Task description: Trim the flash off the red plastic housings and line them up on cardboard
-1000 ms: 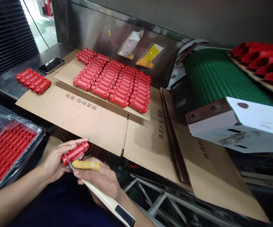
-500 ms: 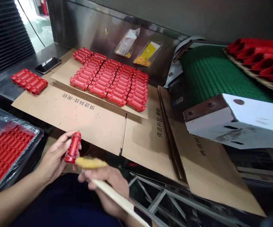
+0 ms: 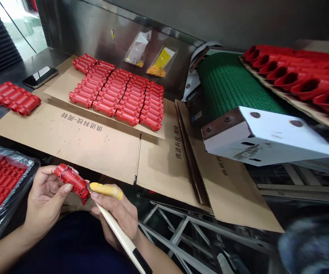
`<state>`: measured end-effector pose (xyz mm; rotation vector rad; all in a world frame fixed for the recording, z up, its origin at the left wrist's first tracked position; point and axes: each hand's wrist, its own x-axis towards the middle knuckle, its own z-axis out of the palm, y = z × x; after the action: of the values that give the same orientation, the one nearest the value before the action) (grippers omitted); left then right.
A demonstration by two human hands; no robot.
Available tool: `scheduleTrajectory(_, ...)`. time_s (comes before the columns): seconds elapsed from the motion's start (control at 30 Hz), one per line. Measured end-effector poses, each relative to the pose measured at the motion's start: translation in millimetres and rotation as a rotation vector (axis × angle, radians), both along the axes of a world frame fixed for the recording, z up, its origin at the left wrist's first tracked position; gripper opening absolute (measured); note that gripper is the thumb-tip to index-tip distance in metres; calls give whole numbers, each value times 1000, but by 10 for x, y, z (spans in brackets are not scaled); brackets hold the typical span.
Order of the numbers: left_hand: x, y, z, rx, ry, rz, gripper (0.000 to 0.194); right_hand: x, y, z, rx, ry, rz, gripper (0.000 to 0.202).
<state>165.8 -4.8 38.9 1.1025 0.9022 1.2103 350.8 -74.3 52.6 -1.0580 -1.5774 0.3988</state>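
Observation:
Between the thumb and fingers of my left hand [image 3: 44, 198] is a red plastic tubular part [image 3: 72, 180], tilted, its ribbed end up to the left. My right hand [image 3: 121, 217] is closed around a long white-handled tool [image 3: 114, 228] with a black section at its rear. A yellow finger cot [image 3: 105, 190] covers the right index finger. The tool's thin dark tip is at the lower right end of the red part; whether it touches cannot be made out. Part of the red part is hidden by the left thumb.
Rows of red parts [image 3: 115, 95] lie on a cardboard sheet [image 3: 58, 93]. Another red group [image 3: 13, 97] and a phone [image 3: 40, 77] are left. A lined bin [image 3: 34, 167] holds more. Small bags [image 3: 161, 61] lean behind. Right stands a green conveyor [image 3: 224, 83] with a white metal corner [image 3: 278, 137].
The red part has turned from nearly upright to slanting down to the right. My right hand has brought the tool's tip to its lower end. The view has shifted right.

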Motion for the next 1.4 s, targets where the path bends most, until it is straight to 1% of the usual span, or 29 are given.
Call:
scheduleTrajectory(0.3, -11, -4, 11, 7, -8, -18, 29, -2, -15, -8, -2, -3, -12, 39)
scheduleTrajectory(0.47, -12, -10, 4, -7, -14, -2, 28, -29, -38, 8, -44, 20, -16, 39)
scheduleTrajectory(0.63, -27, -26, -17, -25, -25, 28, 28, -56, -60, -17, -62, 78, -32, 33)
scheduleTrajectory(0.8, -13, -32, 6, -33, -29, 28, 29, -56, -78, -19, -83, 62, -40, 33)
scheduleTrajectory(0.9, -11, -33, 9, -35, -11, 36, 28, -34, -66, -20, -108, 72, -22, 32)
scheduleTrajectory(0.97, -17, -30, -2, -33, 4, 54, 30, 7, -31, -11, -115, 77, 22, 28)
scheduleTrajectory(1.03, -24, -22, -10, -49, 9, 57, 32, 69, 21, 13, -76, 18, 77, 26)
scheduleTrajectory(1.17, -21, 6, 13, -166, -29, -18, 27, 198, 109, 71, 29, -313, 140, 26)
scheduleTrajectory(1.2, -20, 12, 22, -198, -39, -38, 26, 217, 119, 73, 36, -356, 149, 27)
scheduleTrajectory(1.23, -19, 18, 30, -219, -43, -52, 25, 229, 123, 67, 38, -349, 155, 26)
scheduleTrajectory(1.3, -23, 25, 35, -208, -28, -62, 25, 232, 116, 33, 16, -221, 169, 26)
scheduleTrajectory(1.33, -26, 26, 34, -175, -10, -61, 26, 224, 108, 10, -29, -124, 170, 23)
scheduleTrajectory(1.4, -32, 23, 34, -75, 48, -47, 27, 199, 90, -31, -187, 97, 161, 15)
